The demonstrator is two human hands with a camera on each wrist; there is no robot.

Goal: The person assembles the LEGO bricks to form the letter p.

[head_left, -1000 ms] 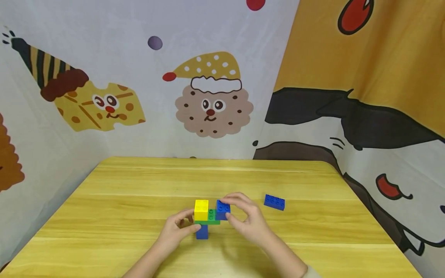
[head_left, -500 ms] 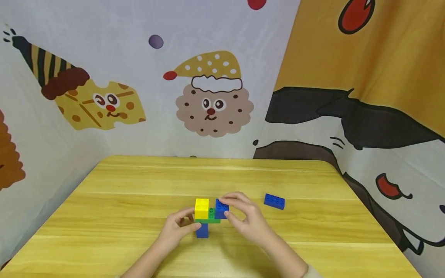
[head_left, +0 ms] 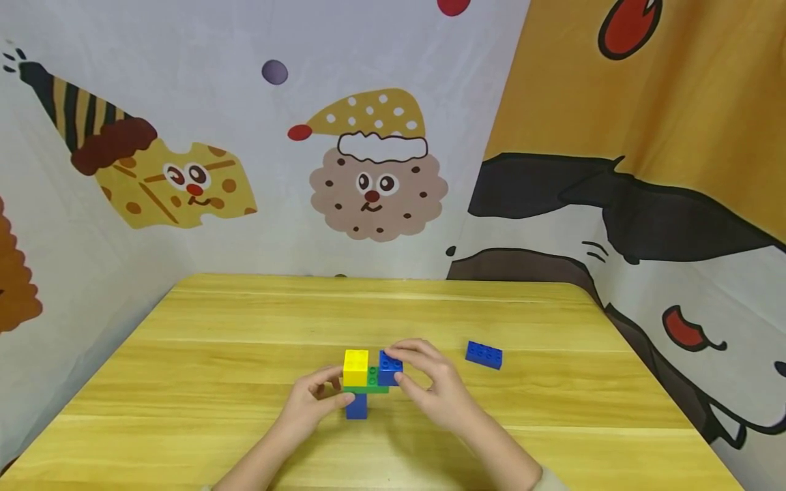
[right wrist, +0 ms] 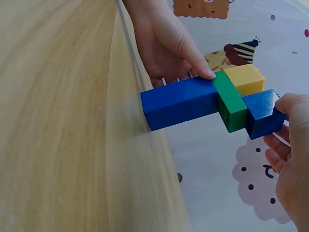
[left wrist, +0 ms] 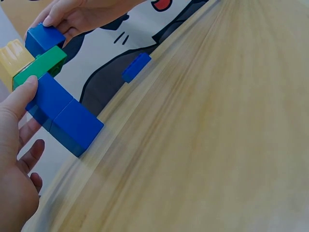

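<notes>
A small upright build of plastic toy bricks stands on the table. Two blue bricks (right wrist: pixel 178 100) form its column, topped by a crosswise green brick (right wrist: pixel 230 104). On the green brick's left end sits a yellow brick (head_left: pixel 356 368). My left hand (head_left: pixel 310 404) grips the build near the top of the column, thumb in front where blue meets green, fingers mostly hidden behind. My right hand (head_left: pixel 439 385) pinches a square blue brick (head_left: pixel 390 369) between thumb and fingers, at the green brick's right end. Whether its studs are fully joined cannot be told.
A loose long blue brick (head_left: pixel 484 354) lies on the wooden table (head_left: pixel 245 320), behind and right of my right hand. Cartoon-printed cloth (head_left: pixel 215 252) hangs behind the table and along its sides.
The square blue brick in my right hand has shifted slightly left, nearer the yellow brick. My left hand keeps its hold, and the loose blue brick lies where it was.
</notes>
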